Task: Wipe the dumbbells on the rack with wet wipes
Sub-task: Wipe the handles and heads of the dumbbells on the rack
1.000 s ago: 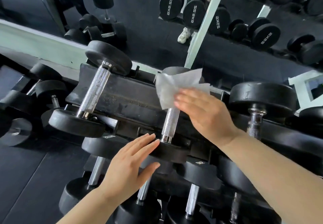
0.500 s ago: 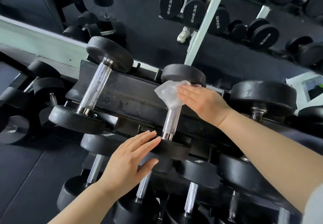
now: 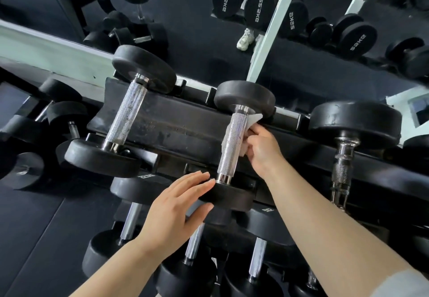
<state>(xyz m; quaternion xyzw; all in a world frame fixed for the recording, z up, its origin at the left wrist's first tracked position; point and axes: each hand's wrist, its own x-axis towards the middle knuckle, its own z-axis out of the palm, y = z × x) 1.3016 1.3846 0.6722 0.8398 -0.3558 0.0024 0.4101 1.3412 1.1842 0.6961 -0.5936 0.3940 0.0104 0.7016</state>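
Obs.: middle dumbbell (image 3: 234,143) sits across the top tier of the rack (image 3: 176,125), far head toward the mirror, near head toward me. My left hand (image 3: 176,213) lies flat on the near head, fingers (image 3: 197,180) spread and extended, thumb hooked under the rim; bracing it, gripping nothing.

My right hand (image 3: 261,146) is at the right side of the knurled handle, fingers closed on the wet wipe (image 3: 251,120). The wipe is bunched between my hand and the steel, touching the handle from just under the far head down to about mid-length.

Change: a second ago the wipe was spread open and draped across the top of the handle, hiding its upper part, with my right hand over it. Half a second ago it was already gathered at the upper handle. Now it has gone round to the handle's right flank, and the front knurling shows bare from collar to collar. Left hand has not moved from the near head.

Reading: the top face of this handle looks done; I judge the stroke is now working the side and possibly the underside, which I cannot see. Both heads of this dumbbell and its neighbours, the left dumbbell (image 3: 123,115) and the right dumbbell (image 3: 348,134), show no wipe on them.
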